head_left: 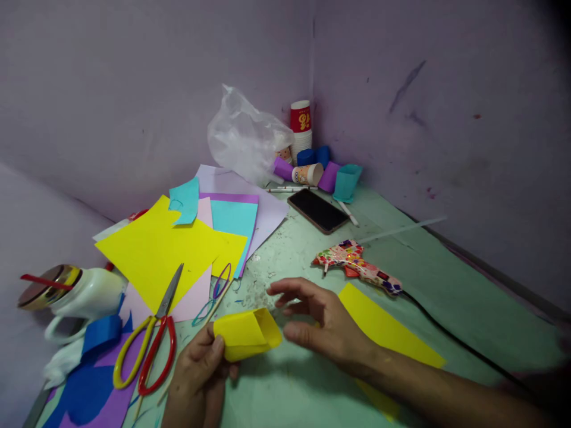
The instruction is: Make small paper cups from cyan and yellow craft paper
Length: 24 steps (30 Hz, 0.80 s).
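Note:
A small folded tube of yellow paper (243, 337) is held in my left hand (203, 368), its thumb on the near end and fingers beneath. The tube's open end faces right. Just right of that end, my right hand (323, 321) is apart from the paper with fingers and thumb spread and nothing between them. Under my right forearm lies a flat yellow sheet (392, 330), partly hidden by the arm. Scissors with one yellow and one red handle (163, 333) lie left of my left hand, tips pointing away.
A floral glue gun (357, 261) with a black cord lies at right. A phone (317, 210), paper cups (301, 128), a clear plastic bag (245, 134) and coloured paper cups (347, 181) stand farther back. Coloured sheets (156, 244) and a white mug (89, 294) are at left.

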### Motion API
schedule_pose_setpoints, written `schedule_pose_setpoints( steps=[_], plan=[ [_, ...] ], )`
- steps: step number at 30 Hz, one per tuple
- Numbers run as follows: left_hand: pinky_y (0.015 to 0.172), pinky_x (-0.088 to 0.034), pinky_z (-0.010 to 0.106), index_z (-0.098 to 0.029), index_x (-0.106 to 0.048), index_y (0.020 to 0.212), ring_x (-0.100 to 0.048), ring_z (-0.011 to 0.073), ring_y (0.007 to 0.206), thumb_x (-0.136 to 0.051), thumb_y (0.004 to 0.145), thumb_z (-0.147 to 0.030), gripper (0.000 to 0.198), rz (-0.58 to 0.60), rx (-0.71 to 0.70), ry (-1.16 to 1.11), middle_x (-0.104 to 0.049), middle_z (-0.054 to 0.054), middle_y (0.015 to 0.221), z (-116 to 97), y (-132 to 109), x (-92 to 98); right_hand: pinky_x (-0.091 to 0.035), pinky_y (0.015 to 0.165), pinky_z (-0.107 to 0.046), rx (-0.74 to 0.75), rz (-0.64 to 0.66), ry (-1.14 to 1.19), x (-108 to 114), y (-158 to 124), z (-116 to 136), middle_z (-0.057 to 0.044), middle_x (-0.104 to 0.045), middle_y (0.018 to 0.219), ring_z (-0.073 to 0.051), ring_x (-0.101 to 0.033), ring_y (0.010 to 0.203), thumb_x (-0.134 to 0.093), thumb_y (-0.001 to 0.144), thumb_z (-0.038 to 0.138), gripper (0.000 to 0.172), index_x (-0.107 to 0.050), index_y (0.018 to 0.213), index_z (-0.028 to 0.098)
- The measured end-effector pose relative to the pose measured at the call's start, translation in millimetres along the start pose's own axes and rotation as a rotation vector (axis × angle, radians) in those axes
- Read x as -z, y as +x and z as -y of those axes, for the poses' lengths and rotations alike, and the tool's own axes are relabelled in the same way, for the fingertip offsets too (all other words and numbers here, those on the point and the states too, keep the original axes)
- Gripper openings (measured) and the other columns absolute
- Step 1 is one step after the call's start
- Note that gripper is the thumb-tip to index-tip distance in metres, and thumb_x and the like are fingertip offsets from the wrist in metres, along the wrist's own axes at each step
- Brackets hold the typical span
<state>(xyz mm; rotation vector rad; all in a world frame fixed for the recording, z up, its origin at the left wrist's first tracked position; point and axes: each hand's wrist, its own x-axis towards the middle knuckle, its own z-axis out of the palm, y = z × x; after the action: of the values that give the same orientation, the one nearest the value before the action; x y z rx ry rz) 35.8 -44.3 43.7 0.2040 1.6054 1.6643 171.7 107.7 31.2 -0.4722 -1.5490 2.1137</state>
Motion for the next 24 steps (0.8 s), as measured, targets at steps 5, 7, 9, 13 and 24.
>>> schedule_pose_setpoints(
  steps=[5,7,9,13,24],
  plan=[
    [0.042,-0.039,0.02,-0.013,-0.069,0.084,-0.051,0.0095,0.052,-0.077,0.065,-0.032,0.029,0.168,0.187,-0.124,-0.064,0.005,0.073,2.9,-5.6,-14.3,-0.036,0.104,-0.041,0.063,0.303,-0.056,0.0,-5.7,1.6,-0.006,-0.055,0.132,-0.026,-0.05,0.121,-0.088,0.05,0.024,0.087,-0.053,0.13,0.029],
    [0.041,-0.037,0.019,-0.012,-0.069,0.088,-0.051,0.0094,0.05,-0.074,0.067,-0.028,0.027,0.223,0.228,-0.139,-0.065,0.006,0.074,5.4,-7.7,-19.0,-0.039,0.1,-0.04,0.124,0.32,-0.089,-2.5,-6.4,1.7,-0.006,-0.064,0.119,-0.024,-0.058,0.111,-0.087,0.051,0.021,0.074,-0.062,0.121,0.026],
    [0.04,-0.037,0.019,-0.011,-0.069,0.089,-0.052,0.0099,0.049,-0.074,0.067,-0.027,0.027,0.251,0.24,-0.143,-0.065,0.007,0.073,7.4,-7.8,-21.4,-0.045,0.093,-0.037,0.152,0.293,-0.08,-5.1,-6.3,2.2,-0.004,-0.07,0.105,-0.022,-0.063,0.098,-0.086,0.053,0.019,0.057,-0.069,0.107,0.025],
    [0.055,-0.049,0.025,-0.013,-0.068,0.09,-0.061,0.0164,0.065,-0.075,0.066,-0.031,0.031,0.181,0.182,-0.079,-0.067,0.007,0.081,9.7,-6.6,-21.0,-0.048,0.084,-0.032,0.056,0.188,-0.023,-9.9,-5.6,3.8,0.0,-0.072,0.09,-0.018,-0.065,0.087,-0.085,0.051,0.014,0.045,-0.074,0.093,0.026],
    [0.068,-0.051,0.025,-0.021,-0.071,0.084,-0.064,0.0193,0.075,-0.069,0.071,-0.034,0.019,0.062,-0.604,0.657,-0.071,0.004,0.083,8.3,-21.3,-18.4,-0.041,0.054,-0.021,-0.104,-0.01,-0.085,-17.6,-3.9,-8.8,0.004,-0.06,0.058,-0.009,-0.05,0.054,-0.075,0.058,0.023,0.013,-0.068,0.065,0.015]
  ],
)
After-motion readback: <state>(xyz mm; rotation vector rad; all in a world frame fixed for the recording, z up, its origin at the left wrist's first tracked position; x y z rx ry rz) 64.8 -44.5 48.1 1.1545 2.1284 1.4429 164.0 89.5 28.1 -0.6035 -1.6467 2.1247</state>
